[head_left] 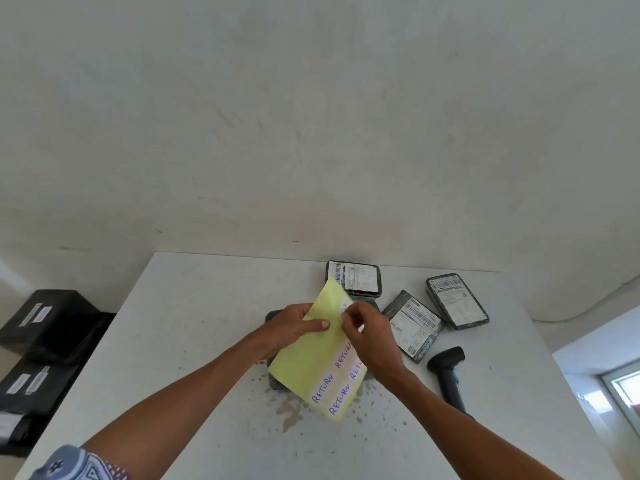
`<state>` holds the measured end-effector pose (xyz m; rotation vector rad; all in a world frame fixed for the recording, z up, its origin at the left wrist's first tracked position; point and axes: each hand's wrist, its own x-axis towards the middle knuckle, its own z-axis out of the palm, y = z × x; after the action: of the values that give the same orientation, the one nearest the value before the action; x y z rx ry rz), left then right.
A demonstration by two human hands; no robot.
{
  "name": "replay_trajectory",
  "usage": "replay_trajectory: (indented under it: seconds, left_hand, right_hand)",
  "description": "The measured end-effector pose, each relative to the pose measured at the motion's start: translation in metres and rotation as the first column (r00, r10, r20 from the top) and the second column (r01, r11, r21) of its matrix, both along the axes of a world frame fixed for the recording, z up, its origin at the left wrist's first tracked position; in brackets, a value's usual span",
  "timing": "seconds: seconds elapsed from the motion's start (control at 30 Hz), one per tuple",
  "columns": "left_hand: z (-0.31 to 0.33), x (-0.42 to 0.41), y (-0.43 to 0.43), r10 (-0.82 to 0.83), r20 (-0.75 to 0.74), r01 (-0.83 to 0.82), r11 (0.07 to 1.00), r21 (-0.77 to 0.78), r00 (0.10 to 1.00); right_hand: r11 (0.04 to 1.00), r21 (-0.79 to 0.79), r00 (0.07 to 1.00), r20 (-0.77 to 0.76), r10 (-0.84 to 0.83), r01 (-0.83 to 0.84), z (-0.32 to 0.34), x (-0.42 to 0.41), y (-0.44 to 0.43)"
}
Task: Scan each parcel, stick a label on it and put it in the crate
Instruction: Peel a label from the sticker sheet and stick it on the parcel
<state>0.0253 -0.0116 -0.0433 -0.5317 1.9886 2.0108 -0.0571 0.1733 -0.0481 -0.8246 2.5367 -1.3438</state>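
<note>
Label-peeling step. A yellow label sheet (318, 362), bearing handwritten "RETURN" stickers, is held above the white table (173, 341). The sheet is gripped by the left hand (294, 323), with the thumb laid across its face. What appears to be a label (343, 309) near the sheet's upper part is pinched between thumb and finger of the right hand (370, 341).

A dark parcel (273, 315) lies on the table directly beneath the sheet and is largely hidden by it. Three further film-wrapped parcels (412, 325) with printed barcode labels lie just beyond and to the right. A barcode scanner (448, 370) rests on the table beside the right forearm. Black parcels (48, 317) are stacked to the left of the table; whether a crate holds them cannot be told.

The sheet is judged thin and floppy, so support close to the peeling point is advisable. The label is judged very light and tacky, apt to curl onto itself, and best taken by one corner. The parcels look flat and firm, with glossy wrap that may be slippery, so they are best grasped across their short edges.
</note>
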Motion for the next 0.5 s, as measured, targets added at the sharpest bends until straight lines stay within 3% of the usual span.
replay_trajectory:
  seconds: [0.27, 0.5]
  left_hand:
    - [-0.038, 0.050, -0.071, 0.006, 0.159, 0.045, 0.949, -0.313, 0.987]
    - [-0.068, 0.086, -0.134, 0.087, 0.325, 0.139, 0.779, -0.611, 0.942]
  right_hand:
    - [0.997, 0.015, 0.987, 0.136, -0.083, 0.081, 0.003, -0.007, -0.007]
    - [0.997, 0.071, 0.968, 0.247, -0.039, 0.022, -0.022, 0.024, -0.050]
